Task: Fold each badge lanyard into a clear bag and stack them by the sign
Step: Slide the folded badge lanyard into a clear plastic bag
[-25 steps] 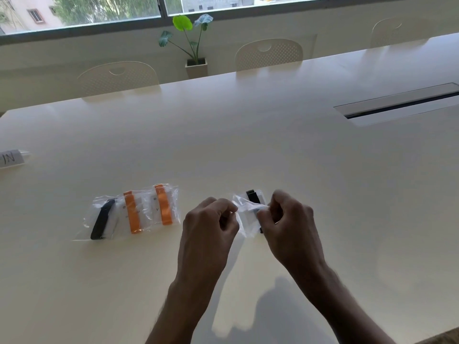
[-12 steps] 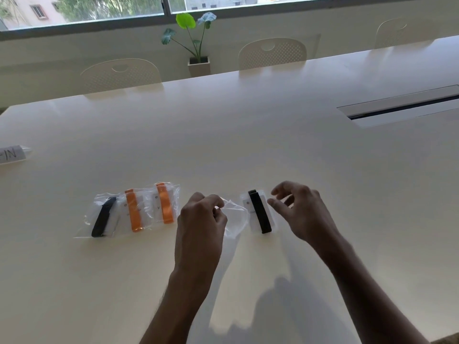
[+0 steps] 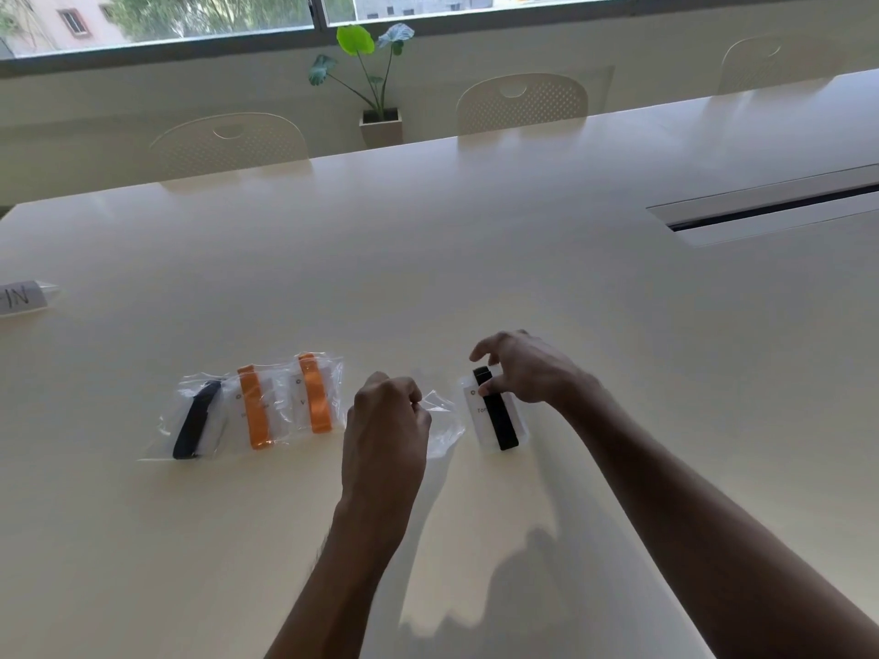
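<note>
A white badge with a folded black lanyard lies on the table in front of me. My right hand pinches its far end between thumb and fingers. My left hand grips the edge of an empty clear bag that lies just left of the badge. Further left, three bagged badges lie side by side: one with a black lanyard and two with orange lanyards. A white sign sits at the far left edge of the table.
The long cream table has a cable slot at the right. Cream chairs stand along the far side. A potted plant stands by the window wall.
The hands came apart: my left hand kept the clear bag and drew it left. The black-lanyard badge now lies bare on the table, and my right hand has come down to pinch its far end.
</note>
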